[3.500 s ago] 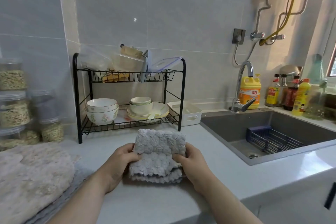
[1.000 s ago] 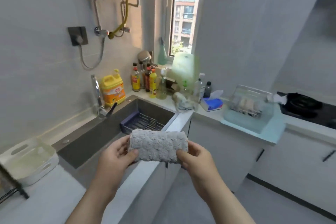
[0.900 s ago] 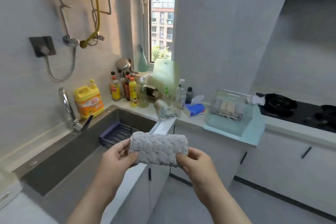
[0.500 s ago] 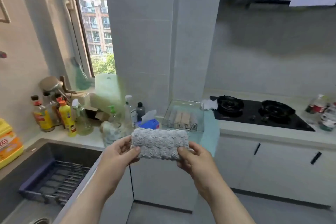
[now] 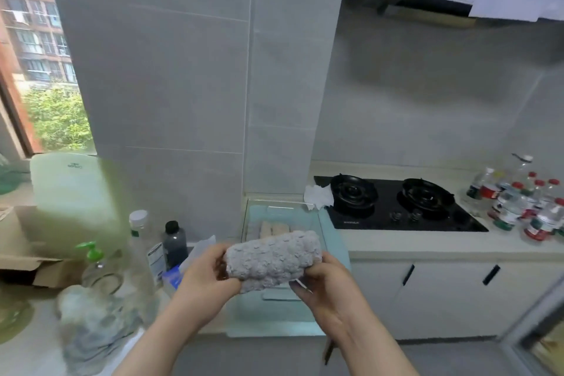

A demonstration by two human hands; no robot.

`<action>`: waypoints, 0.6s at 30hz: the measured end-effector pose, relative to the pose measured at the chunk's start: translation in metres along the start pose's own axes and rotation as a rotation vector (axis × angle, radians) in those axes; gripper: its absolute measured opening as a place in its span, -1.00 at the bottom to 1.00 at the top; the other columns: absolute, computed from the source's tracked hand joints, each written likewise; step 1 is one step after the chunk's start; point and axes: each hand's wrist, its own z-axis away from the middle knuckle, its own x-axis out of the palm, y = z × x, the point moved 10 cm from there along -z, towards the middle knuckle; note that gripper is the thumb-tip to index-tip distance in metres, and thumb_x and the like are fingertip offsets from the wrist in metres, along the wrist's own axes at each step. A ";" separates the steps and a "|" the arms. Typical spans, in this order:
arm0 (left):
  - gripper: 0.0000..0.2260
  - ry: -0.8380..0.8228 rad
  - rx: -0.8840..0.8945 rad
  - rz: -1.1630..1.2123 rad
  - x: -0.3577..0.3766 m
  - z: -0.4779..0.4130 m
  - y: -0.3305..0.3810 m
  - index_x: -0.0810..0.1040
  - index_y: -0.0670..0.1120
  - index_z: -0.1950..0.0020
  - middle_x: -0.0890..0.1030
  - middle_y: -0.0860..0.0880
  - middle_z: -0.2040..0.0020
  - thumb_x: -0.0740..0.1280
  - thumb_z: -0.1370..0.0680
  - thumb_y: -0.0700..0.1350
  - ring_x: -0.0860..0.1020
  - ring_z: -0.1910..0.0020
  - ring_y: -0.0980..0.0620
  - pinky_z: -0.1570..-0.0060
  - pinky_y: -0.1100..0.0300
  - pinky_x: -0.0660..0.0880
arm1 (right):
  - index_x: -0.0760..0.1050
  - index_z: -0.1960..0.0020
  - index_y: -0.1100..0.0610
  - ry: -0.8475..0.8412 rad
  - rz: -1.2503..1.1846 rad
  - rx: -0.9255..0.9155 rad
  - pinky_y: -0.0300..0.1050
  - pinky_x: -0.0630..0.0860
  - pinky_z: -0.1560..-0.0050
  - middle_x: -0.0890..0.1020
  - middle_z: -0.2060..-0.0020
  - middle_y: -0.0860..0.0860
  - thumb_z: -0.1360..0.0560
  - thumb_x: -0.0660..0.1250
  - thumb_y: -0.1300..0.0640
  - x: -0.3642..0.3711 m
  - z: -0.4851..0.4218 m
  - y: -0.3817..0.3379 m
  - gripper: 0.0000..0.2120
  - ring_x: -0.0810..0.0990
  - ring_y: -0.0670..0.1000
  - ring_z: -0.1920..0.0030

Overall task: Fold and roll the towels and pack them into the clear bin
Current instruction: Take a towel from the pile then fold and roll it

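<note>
Over the counter's clear bin (image 5: 282,217), left hand (image 5: 205,275) and right hand (image 5: 323,284) clasp the rolled grey towel (image 5: 273,259).

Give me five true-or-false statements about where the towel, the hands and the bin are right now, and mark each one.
1. Both hands hold the rolled towel. True: left hand, right hand.
2. The towel lies inside the bin. False: it is held in the air in front of it.
3. The bin already holds rolled towels. True.
4. The stove is left of the bin. False: it is to the right.
5. The held towel is unfolded flat. False: it is rolled.
</note>
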 end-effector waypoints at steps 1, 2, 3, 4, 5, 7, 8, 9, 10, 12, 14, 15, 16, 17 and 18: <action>-0.58 -0.030 0.001 -0.029 0.004 -0.016 -0.002 0.58 0.01 -0.08 0.70 0.04 0.04 0.36 -0.31 -0.37 0.65 0.01 0.05 -0.04 0.06 0.58 | 0.53 -0.07 0.32 0.031 -0.058 0.000 0.03 0.59 -0.02 0.68 0.04 0.21 -0.43 0.03 0.53 0.000 -0.015 -0.002 -0.62 0.62 0.16 0.00; -0.60 -0.052 -0.001 -0.050 0.009 -0.031 -0.004 0.58 0.02 -0.07 0.70 0.04 0.04 0.38 -0.31 -0.34 0.65 0.01 0.07 -0.04 0.09 0.59 | 0.52 -0.07 0.34 0.058 -0.116 0.008 0.02 0.62 0.02 0.69 0.04 0.22 -0.44 0.04 0.53 0.000 -0.028 -0.003 -0.64 0.64 0.15 -0.01; -0.62 -0.069 -0.006 -0.065 0.013 -0.044 -0.007 0.58 0.03 -0.05 0.70 0.05 0.06 0.39 -0.34 -0.36 0.65 0.04 0.12 0.01 0.19 0.58 | 0.52 -0.07 0.36 0.090 -0.168 0.026 -0.01 0.65 0.07 0.69 0.04 0.23 -0.45 0.06 0.52 -0.004 -0.042 -0.002 -0.66 0.65 0.15 -0.01; -0.63 -0.079 -0.012 -0.069 0.017 -0.058 -0.011 0.59 0.03 -0.02 0.71 0.05 0.09 0.39 -0.37 -0.39 0.65 0.07 0.16 0.09 0.29 0.57 | 0.52 -0.08 0.38 0.120 -0.205 0.048 -0.04 0.66 0.12 0.69 0.04 0.23 -0.47 0.08 0.52 -0.007 -0.054 -0.001 -0.69 0.67 0.15 0.00; -0.64 -0.086 -0.021 -0.067 0.019 -0.071 -0.016 0.59 0.01 0.02 0.71 0.05 0.12 0.39 -0.38 -0.42 0.65 0.10 0.18 0.14 0.35 0.55 | 0.52 -0.09 0.38 0.143 -0.226 0.065 -0.05 0.67 0.14 0.69 0.05 0.24 -0.47 0.09 0.51 -0.013 -0.067 0.002 -0.70 0.67 0.16 0.01; -0.66 -0.108 -0.040 -0.080 0.026 -0.094 -0.028 0.59 -0.02 0.05 0.71 0.07 0.13 0.41 -0.37 -0.43 0.66 0.11 0.12 0.14 0.32 0.56 | 0.52 -0.15 0.33 0.160 -0.252 0.091 0.00 0.66 0.07 0.69 0.02 0.24 -0.50 0.12 0.48 -0.021 -0.091 0.008 -0.69 0.67 0.17 0.01; -0.69 -0.129 -0.039 -0.117 0.031 -0.105 -0.034 0.59 0.00 0.07 0.70 0.07 0.14 0.44 -0.35 -0.39 0.66 0.12 0.08 0.13 0.27 0.55 | 0.52 -0.17 0.29 0.163 -0.256 0.106 0.04 0.64 0.00 0.68 0.00 0.23 -0.52 0.12 0.46 -0.024 -0.103 0.012 -0.68 0.66 0.18 0.01; -0.72 -0.159 -0.024 -0.161 0.039 -0.114 -0.040 0.58 0.03 0.11 0.69 0.06 0.17 0.48 -0.32 -0.31 0.65 0.16 0.08 0.13 0.23 0.53 | 0.53 -0.17 0.25 0.178 -0.253 0.121 0.10 0.61 -0.04 0.68 0.00 0.22 -0.53 0.11 0.44 -0.029 -0.118 0.016 -0.69 0.66 0.18 0.01; -0.75 -0.199 -0.009 -0.220 0.048 -0.121 -0.045 0.57 0.04 0.13 0.67 0.06 0.19 0.50 -0.28 -0.21 0.62 0.20 0.11 0.14 0.23 0.51 | 0.54 -0.15 0.24 0.187 -0.258 0.133 0.14 0.59 -0.07 0.69 0.01 0.22 -0.55 0.11 0.41 -0.032 -0.133 0.020 -0.69 0.65 0.19 0.02; -0.76 -0.308 0.009 -0.331 0.068 -0.128 -0.057 0.57 0.10 0.13 0.64 0.16 0.12 0.50 -0.27 -0.10 0.58 0.15 0.21 0.06 0.30 0.49 | 0.56 -0.16 0.26 0.215 -0.278 0.180 0.17 0.56 -0.09 0.69 0.05 0.23 -0.58 0.13 0.35 -0.040 -0.165 0.029 -0.73 0.66 0.19 0.05; -0.73 -0.320 -0.009 -0.405 0.069 -0.139 -0.070 0.57 0.17 0.09 0.61 0.28 0.04 0.48 -0.34 -0.16 0.56 0.00 0.27 -0.05 0.42 0.45 | 0.55 -0.19 0.31 0.254 -0.245 0.266 0.15 0.57 -0.07 0.70 0.07 0.24 -0.59 0.18 0.28 -0.051 -0.193 0.039 -0.74 0.66 0.20 0.04; -0.71 -0.247 -0.037 -0.408 0.059 -0.148 -0.078 0.57 0.17 0.05 0.63 0.24 0.04 0.45 -0.39 -0.20 0.56 -0.02 0.25 -0.07 0.42 0.44 | 0.55 -0.18 0.33 0.265 -0.196 0.301 0.16 0.59 -0.04 0.69 0.05 0.25 -0.58 0.20 0.29 -0.056 -0.205 0.043 -0.75 0.66 0.21 0.03; -0.74 -0.140 -0.075 -0.393 0.044 -0.155 -0.083 0.59 0.13 0.03 0.65 0.17 0.07 0.43 -0.43 -0.23 0.58 -0.01 0.20 -0.05 0.39 0.46 | 0.55 -0.15 0.35 0.284 -0.122 0.338 0.15 0.62 0.05 0.69 0.05 0.26 -0.56 0.22 0.32 -0.063 -0.217 0.049 -0.77 0.66 0.22 0.04; -0.77 -0.022 -0.107 -0.375 0.028 -0.163 -0.089 0.60 0.07 0.02 0.65 0.12 0.07 0.40 -0.46 -0.25 0.58 0.01 0.16 0.00 0.37 0.47 | 0.57 -0.10 0.36 0.312 -0.029 0.384 0.12 0.65 0.18 0.69 0.08 0.27 -0.55 0.22 0.34 -0.070 -0.226 0.058 -0.80 0.66 0.22 0.10; -0.80 0.075 -0.148 -0.361 0.014 -0.169 -0.097 0.59 0.01 0.00 0.64 0.08 0.06 0.37 -0.49 -0.27 0.58 0.02 0.12 0.03 0.35 0.47 | 0.58 -0.06 0.34 0.323 0.054 0.426 0.09 0.65 0.29 0.69 0.12 0.26 -0.55 0.23 0.34 -0.075 -0.237 0.069 -0.82 0.67 0.22 0.14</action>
